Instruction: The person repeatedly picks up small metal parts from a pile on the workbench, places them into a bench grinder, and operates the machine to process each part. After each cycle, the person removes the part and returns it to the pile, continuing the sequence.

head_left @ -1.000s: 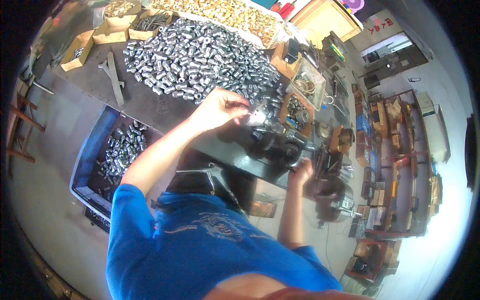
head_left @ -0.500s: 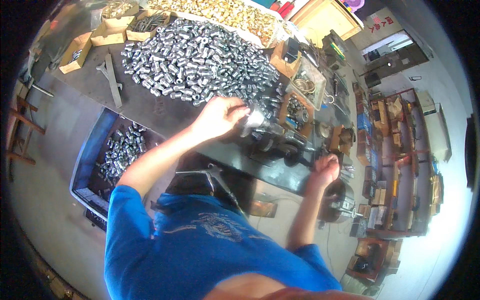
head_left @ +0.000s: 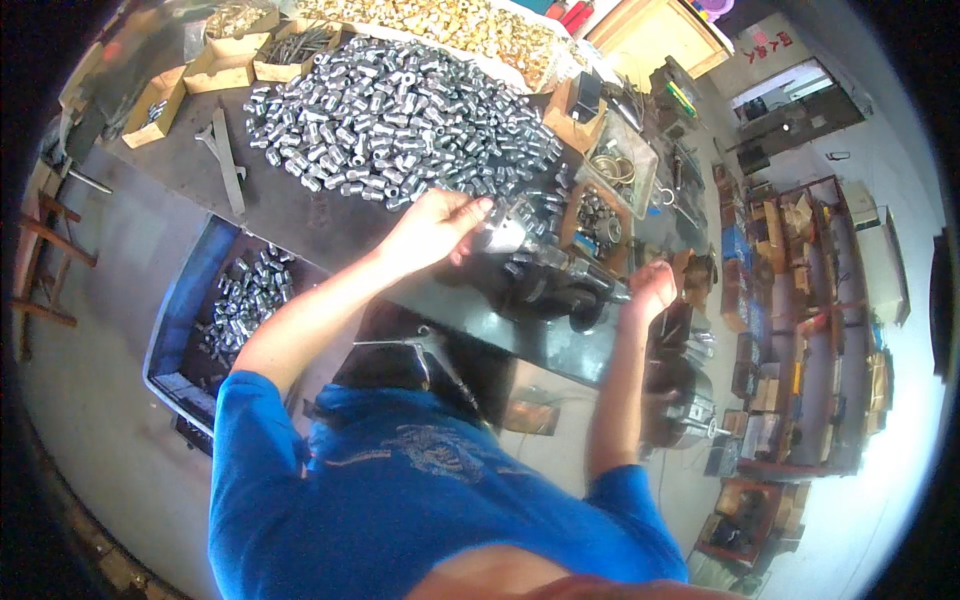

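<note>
- The big dark metal table [head_left: 300, 210] is filling the middle of the view, and the person in the blue shirt [head_left: 420, 500] is leaning over its near edge.
- A huge pile of shiny silver metal pieces [head_left: 400, 110] is lying on the table, just past the left hand.
- A heap of gold-coloured pieces [head_left: 470, 25] is sitting at the far edge, behind the silver pile.
- A blue bin [head_left: 175, 320] is standing on the floor by the left arm, and more silver pieces are resting inside it.
- A dark machine [head_left: 560, 285] is sitting at the table edge between the two hands.
- Small cardboard boxes [head_left: 225, 65] are standing at the far left of the table, and a flat metal tool [head_left: 225, 160] is lying near them.
- The left hand [head_left: 435, 230] is staying in the same spot as a moment ago. Its fingers are curling around one shiny metal piece [head_left: 505, 232] and holding it up against the machine.
- The right hand [head_left: 650, 290] was lower down by the table edge a moment ago. Now it is coming up to the right end of the machine. It is looking closed like a fist, but I cannot tell what it is gripping, if anything.
- To me this is meaning the silver piece is getting set in place while the right hand is starting to work the machine.
</note>
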Tool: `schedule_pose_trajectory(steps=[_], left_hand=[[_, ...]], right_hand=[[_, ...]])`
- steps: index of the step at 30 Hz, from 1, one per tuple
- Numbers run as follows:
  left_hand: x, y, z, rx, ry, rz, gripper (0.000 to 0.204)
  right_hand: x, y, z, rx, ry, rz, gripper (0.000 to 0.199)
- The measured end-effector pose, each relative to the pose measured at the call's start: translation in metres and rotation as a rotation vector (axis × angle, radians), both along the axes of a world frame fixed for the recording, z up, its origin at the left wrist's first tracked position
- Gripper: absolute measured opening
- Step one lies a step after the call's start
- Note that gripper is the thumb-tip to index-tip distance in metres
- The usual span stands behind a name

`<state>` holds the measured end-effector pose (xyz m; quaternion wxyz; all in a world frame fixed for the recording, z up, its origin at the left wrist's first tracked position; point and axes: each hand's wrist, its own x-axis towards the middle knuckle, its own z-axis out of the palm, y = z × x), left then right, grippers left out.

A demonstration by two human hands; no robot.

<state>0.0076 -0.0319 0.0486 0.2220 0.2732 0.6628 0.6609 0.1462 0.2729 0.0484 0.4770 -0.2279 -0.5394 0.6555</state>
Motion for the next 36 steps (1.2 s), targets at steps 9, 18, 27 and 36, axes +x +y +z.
schedule_pose_trajectory(steps=[9,18,27,36], left_hand=[[-0.005,0.007,-0.015,-0.163,0.218,0.093,0.046],[0.002,0.002,-0.005,-0.023,0.227,0.055,0.039],[-0.001,0.009,-0.015,-0.098,0.369,0.072,0.034],[0.004,0.016,-0.004,-0.072,0.387,0.096,0.033]], right_hand=[[0.021,-0.009,0.017,-0.02,0.101,0.06,0.014],[0.002,0.024,-0.047,0.198,-0.021,0.028,0.011],[0.037,-0.023,-0.085,-0.211,-0.021,-0.019,0.014],[0.086,-0.037,-0.078,-0.199,-0.051,-0.044,0.013]])
